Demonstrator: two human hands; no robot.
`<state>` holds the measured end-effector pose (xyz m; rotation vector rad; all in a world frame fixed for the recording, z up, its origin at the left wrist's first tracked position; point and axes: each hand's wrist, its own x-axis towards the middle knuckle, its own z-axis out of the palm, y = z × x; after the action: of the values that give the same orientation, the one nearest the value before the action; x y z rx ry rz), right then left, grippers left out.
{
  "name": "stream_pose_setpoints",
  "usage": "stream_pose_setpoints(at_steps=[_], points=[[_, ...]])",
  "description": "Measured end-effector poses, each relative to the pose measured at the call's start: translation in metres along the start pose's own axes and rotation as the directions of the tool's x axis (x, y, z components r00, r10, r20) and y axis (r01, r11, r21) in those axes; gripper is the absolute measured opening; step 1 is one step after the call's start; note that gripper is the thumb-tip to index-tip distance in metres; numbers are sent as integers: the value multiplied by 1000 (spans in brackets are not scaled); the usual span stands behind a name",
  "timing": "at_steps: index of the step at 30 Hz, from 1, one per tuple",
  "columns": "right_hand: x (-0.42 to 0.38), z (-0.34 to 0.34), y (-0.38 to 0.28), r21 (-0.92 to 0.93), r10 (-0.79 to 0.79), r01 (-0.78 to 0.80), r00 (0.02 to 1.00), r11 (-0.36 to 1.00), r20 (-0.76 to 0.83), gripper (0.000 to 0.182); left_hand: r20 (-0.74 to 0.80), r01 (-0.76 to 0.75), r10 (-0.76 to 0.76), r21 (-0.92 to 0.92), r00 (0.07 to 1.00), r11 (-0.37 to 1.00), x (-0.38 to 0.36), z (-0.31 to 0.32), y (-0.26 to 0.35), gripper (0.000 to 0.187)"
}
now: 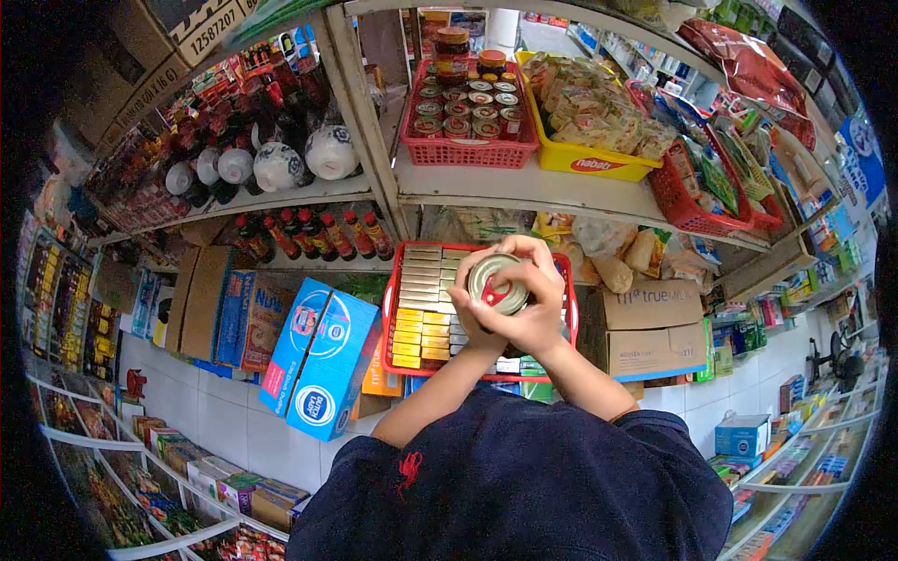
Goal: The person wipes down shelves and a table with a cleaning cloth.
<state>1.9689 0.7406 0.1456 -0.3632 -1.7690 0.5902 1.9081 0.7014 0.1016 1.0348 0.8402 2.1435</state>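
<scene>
A small round can (485,271) with a silver pull-ring lid and a red tab is held upright over a red basket (572,323). My right hand (541,297) is closed around its right side, with fingers bent across the lid. My left hand (468,297) wraps the can's left side, and part of it is hidden behind the can. Beneath both hands, the basket holds rows of small gold boxes (423,280) and yellow boxes (408,338).
On the shelf ahead stand a pink basket of similar cans (468,154) and a yellow tub (589,166) of packets. A blue carton (323,360) leans at the left. A brown carton (655,327) sits at the right. White bowls (332,154) line the left shelf.
</scene>
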Motion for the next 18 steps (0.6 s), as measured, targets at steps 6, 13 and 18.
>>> stream_pose_setpoints(at_steps=[6,13,18], points=[[10,-21,-7,178,-141,95,954,979,266,28,136,33,49,-543,990,839,19,-8,-11,56],[15,-26,15,343,-217,131,950,930,226,14,491,638,-424,-684,761,353,22,-30,-49,46],[14,-30,28,314,-331,287,939,905,93,13,88,635,-645,-315,760,705,30,-13,-33,37]])
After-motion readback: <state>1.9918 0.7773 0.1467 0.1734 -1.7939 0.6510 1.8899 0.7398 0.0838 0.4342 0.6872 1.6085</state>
